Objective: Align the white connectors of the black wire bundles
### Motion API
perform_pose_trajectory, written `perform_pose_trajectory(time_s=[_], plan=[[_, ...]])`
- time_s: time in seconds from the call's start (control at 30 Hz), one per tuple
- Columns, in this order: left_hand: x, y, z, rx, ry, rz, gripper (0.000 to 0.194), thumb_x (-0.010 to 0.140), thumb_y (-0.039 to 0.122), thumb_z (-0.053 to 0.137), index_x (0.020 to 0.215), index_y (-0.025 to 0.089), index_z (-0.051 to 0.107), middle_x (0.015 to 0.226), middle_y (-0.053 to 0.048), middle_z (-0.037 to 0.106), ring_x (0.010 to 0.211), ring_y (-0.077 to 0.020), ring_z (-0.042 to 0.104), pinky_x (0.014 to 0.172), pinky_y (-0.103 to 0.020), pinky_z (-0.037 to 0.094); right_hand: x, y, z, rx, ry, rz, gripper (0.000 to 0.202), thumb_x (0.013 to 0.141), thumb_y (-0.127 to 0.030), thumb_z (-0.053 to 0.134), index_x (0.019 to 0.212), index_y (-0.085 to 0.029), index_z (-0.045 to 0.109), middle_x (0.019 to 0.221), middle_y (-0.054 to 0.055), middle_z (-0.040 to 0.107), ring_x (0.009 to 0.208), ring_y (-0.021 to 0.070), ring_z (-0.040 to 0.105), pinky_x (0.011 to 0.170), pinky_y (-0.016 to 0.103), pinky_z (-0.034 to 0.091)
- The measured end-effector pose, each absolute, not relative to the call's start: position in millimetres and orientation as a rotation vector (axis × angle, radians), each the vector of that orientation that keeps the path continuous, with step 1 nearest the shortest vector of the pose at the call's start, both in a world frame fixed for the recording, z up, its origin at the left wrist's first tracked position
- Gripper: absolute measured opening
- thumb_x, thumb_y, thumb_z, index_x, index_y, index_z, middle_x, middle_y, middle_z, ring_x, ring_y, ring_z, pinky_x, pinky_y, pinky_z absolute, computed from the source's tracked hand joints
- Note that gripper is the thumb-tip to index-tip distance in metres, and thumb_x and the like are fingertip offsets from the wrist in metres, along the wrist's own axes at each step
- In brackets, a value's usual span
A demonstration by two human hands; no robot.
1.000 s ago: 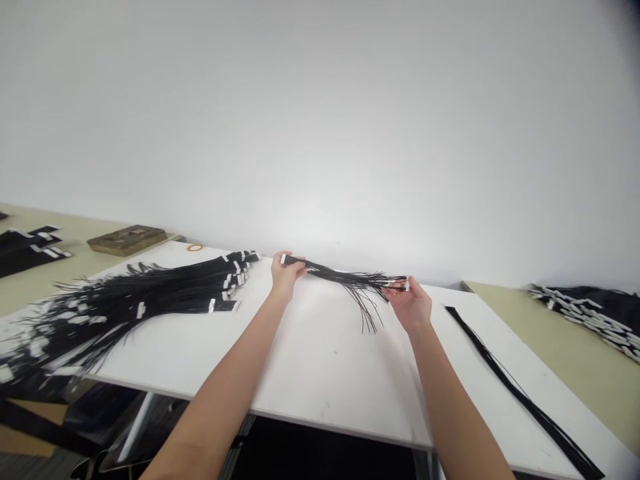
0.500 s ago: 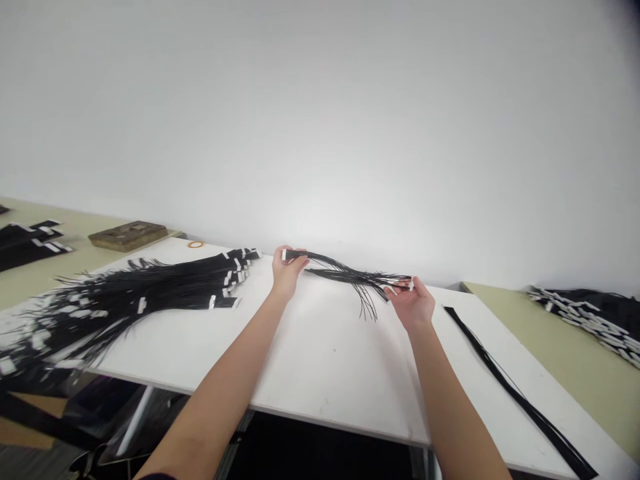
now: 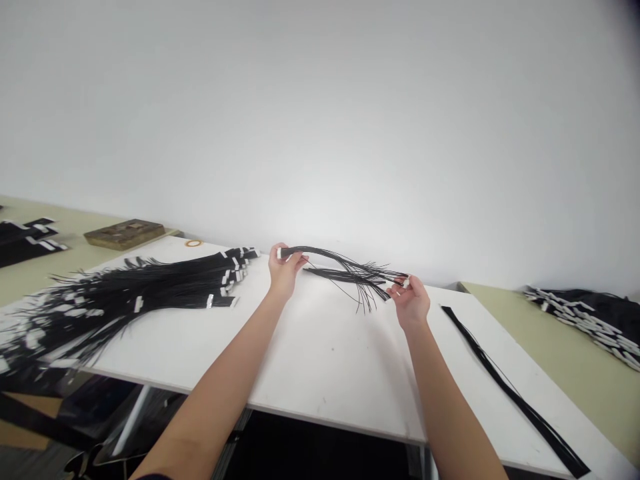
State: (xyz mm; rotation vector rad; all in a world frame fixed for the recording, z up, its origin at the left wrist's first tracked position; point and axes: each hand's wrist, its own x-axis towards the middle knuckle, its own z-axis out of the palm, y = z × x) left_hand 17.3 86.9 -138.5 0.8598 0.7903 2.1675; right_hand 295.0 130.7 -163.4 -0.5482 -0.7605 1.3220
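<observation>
A bundle of thin black cables [image 3: 330,255] with a white end stretches between my two hands above the white table [image 3: 320,373]. My left hand [image 3: 286,272] is closed round its left end, just behind the white tip. At the other end, my right hand [image 3: 410,301] pinches the cables between its fingers. Loose strands fan out near the middle. Beneath the held bundle lies another black cable bundle [image 3: 333,275], its right end close to my right fingers. A separate long black cable bundle [image 3: 510,387] lies slanting on the table's right side.
A large pile of black cables [image 3: 170,283] with white ends covers the table's left side. Behind it are an orange ring [image 3: 193,243] and a brownish block [image 3: 125,235]. More black bundles [image 3: 595,317] lie on the right greenish surface; others [image 3: 27,241] sit far left.
The held bundle arches higher near my left hand, and its loose strands have shifted. My right hand has moved slightly left and up. The whole view has shifted a little.
</observation>
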Motion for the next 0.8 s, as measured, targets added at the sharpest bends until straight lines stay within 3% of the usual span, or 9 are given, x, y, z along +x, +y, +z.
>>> perform_pose_trajectory(time_s=[0.33,0.5,0.63,0.8], plan=[[10.4,91.8,-144.7,1.047,1.087,2.127,0.036,0.064,0.024,0.068,0.085,0.024,0.039,0.080,0.002,0.058,0.068,-0.0142,0.064,0.070,-0.033,0.052,294.6,130.0,-161.4,-0.541,-0.722,1.335,0.021,0.064,-0.031,0.069,0.067,-0.019,0.052,0.069,-0.001,0.059,0.051,0.0126,0.052,0.056,0.033,0.049],[6.4,90.8,-150.6,1.388,1.467,1.957,0.031,0.059,0.023,0.069,0.084,0.021,0.049,0.089,-0.001,0.057,0.070,-0.0151,0.058,0.067,-0.032,0.049,297.7,131.6,-161.3,-0.534,-0.651,1.366,0.020,0.069,-0.031,0.065,0.070,-0.018,0.051,0.064,-0.002,0.056,0.050,0.0117,0.050,0.056,0.033,0.049],[3.5,86.4,-155.4,1.775,1.639,1.667,0.024,0.062,0.024,0.066,0.085,0.021,0.059,0.092,-0.004,0.059,0.084,-0.0215,0.056,0.081,-0.039,0.045,300.8,132.0,-158.6,-0.508,-0.594,1.420,0.018,0.073,-0.028,0.060,0.068,-0.017,0.048,0.062,-0.003,0.050,0.054,0.0107,0.051,0.057,0.030,0.049],[7.7,88.0,-168.2,2.115,1.671,1.285,0.006,0.070,0.022,0.057,0.074,0.021,0.062,0.086,-0.006,0.063,0.099,-0.0283,0.053,0.098,-0.051,0.029,301.5,130.6,-155.7,-0.493,-0.605,1.499,0.016,0.076,-0.025,0.055,0.065,-0.017,0.047,0.058,-0.003,0.047,0.055,0.0111,0.050,0.058,0.031,0.050]])
